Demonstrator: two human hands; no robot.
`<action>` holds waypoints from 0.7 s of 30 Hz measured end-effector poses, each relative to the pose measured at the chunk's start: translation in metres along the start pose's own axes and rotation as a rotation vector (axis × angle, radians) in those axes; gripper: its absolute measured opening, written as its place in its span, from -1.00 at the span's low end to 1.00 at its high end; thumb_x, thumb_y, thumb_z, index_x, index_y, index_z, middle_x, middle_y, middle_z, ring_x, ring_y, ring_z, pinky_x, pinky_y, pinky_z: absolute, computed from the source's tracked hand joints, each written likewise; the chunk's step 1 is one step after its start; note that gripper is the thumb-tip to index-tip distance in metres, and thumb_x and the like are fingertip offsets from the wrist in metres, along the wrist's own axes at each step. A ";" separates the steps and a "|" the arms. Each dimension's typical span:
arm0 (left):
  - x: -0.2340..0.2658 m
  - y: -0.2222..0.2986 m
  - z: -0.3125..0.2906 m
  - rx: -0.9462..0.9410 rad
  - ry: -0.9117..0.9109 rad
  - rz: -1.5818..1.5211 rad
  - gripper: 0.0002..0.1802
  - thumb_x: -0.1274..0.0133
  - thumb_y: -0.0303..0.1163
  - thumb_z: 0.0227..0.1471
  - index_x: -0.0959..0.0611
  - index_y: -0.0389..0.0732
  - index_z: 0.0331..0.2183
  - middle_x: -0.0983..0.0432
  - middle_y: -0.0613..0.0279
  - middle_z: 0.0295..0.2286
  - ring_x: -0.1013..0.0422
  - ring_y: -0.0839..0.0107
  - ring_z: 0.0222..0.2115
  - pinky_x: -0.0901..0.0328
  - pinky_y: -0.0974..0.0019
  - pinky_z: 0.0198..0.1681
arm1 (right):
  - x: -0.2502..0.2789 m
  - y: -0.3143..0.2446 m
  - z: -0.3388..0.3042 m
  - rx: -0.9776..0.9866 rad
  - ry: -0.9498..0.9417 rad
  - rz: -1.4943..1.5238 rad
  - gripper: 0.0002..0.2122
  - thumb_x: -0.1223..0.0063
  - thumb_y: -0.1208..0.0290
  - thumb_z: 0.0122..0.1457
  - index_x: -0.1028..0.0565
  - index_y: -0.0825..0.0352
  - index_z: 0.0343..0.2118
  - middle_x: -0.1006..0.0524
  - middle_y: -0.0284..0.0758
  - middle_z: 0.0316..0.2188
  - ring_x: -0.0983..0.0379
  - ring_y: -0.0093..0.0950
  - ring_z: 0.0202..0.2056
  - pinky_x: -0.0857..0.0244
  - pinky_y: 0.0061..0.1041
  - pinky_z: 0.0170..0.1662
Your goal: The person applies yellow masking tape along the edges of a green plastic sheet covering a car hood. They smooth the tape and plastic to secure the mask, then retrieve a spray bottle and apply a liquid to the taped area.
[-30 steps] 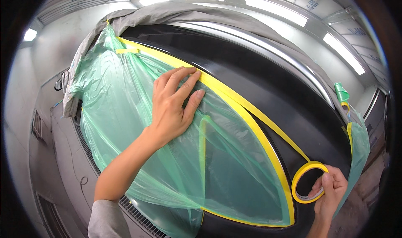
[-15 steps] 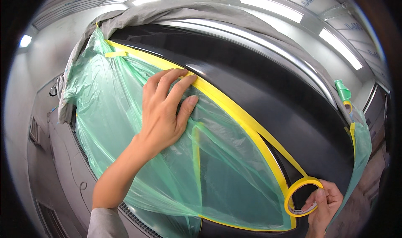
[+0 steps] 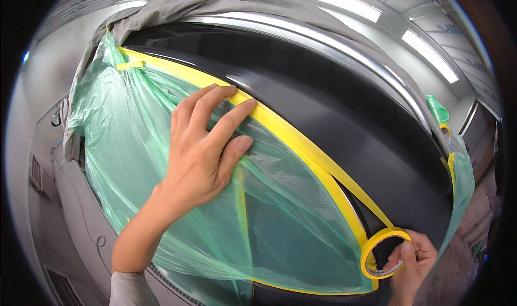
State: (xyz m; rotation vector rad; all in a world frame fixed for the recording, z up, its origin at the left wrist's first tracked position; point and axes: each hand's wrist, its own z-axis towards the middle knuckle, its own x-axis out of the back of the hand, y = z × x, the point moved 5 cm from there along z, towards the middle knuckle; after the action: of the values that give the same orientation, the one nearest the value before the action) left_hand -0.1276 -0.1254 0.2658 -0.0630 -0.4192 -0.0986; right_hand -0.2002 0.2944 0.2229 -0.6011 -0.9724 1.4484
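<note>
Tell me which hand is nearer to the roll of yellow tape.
Right. The right hand grips the tape roll itself; the left hand is apart, up-left, pressing the yellow tape strip.

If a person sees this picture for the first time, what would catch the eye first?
Probably the green plastic film spread over the left and middle of the view, edged by a bright yellow tape strip that runs diagonally across a glossy black car panel. The left hand presses flat on the film at the tape's edge. At lower right, the right hand holds the yellow tape roll.

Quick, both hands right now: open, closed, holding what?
Left hand: open, flat, pressing yellow masking tape strip onto green plastic film.
Right hand: closed on yellow tape roll.
</note>
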 end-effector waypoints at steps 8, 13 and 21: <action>-0.001 0.015 -0.001 -0.092 -0.086 -0.015 -0.37 -0.04 0.07 0.32 -0.61 -0.18 0.19 -0.38 -0.02 0.19 -0.27 -0.11 0.21 -0.18 -0.10 0.28 | -0.005 -0.004 -0.003 -0.043 0.016 -0.029 -0.78 -0.21 0.40 0.37 -0.53 0.45 -0.09 -0.66 -0.20 -0.51 -0.57 -0.53 -0.65 -0.50 -0.62 -0.51; -0.006 0.028 -0.002 -0.120 -0.105 0.019 -0.31 -0.09 0.12 0.28 -0.59 -0.18 0.21 -0.39 -0.04 0.18 -0.27 -0.11 0.22 -0.19 -0.11 0.28 | -0.007 -0.003 -0.006 -0.036 0.023 -0.031 -0.80 -0.22 0.40 0.36 -0.43 0.38 -0.20 -0.66 -0.19 -0.52 -0.57 -0.53 -0.66 -0.50 -0.62 -0.50; -0.011 0.041 -0.003 -0.122 -0.066 -0.027 -0.32 -0.17 0.08 0.20 -0.62 -0.20 0.16 -0.43 0.01 0.14 -0.31 -0.14 0.15 -0.26 -0.14 0.17 | -0.006 0.000 -0.014 -0.035 -0.001 -0.068 -0.84 -0.22 0.43 0.36 -0.46 0.38 -0.21 -0.66 -0.17 -0.50 -0.62 -0.52 -0.61 -0.51 -0.64 -0.49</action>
State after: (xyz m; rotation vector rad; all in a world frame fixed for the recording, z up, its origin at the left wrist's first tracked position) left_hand -0.1321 -0.0840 0.2564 -0.1813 -0.4796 -0.1493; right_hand -0.1877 0.2911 0.2149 -0.5878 -1.0116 1.3734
